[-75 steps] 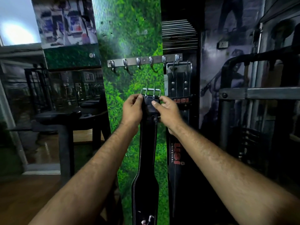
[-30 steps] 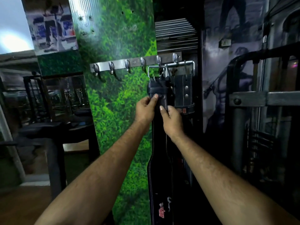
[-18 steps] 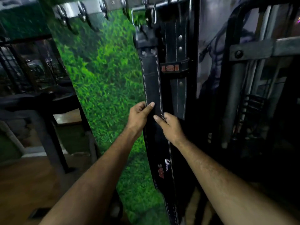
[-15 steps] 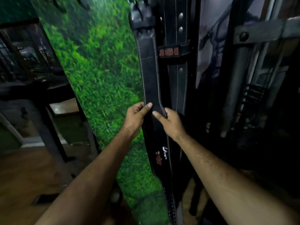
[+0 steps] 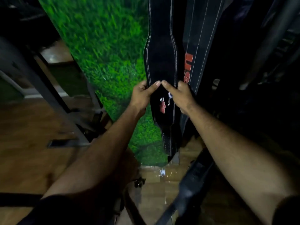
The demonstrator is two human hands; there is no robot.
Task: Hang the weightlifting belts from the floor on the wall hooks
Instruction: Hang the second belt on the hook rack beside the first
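A black belt [image 5: 160, 51] with pale stitching hangs straight down in front of the green grass wall [image 5: 103, 46]. Its wide part is in the middle of the view, and its thin tail with small holes points down toward the wooden floor [image 5: 24, 130]. The top of the belt runs out of the picture, so what it hangs from cannot be seen.

Both hands hold the wide part of this belt. The left hand [image 5: 141, 96] grips the left edge, with its fingers curled behind the edge and its thumb lying across the front. The right hand [image 5: 180, 96] grips the right edge the same way. The two thumb tips nearly touch in the middle. A small red and white logo shows on the belt just below the thumbs.

Just to the right hangs a second black belt [image 5: 201, 38] with red letters on it. It looks like it touches the first belt, but the picture is blurry there.
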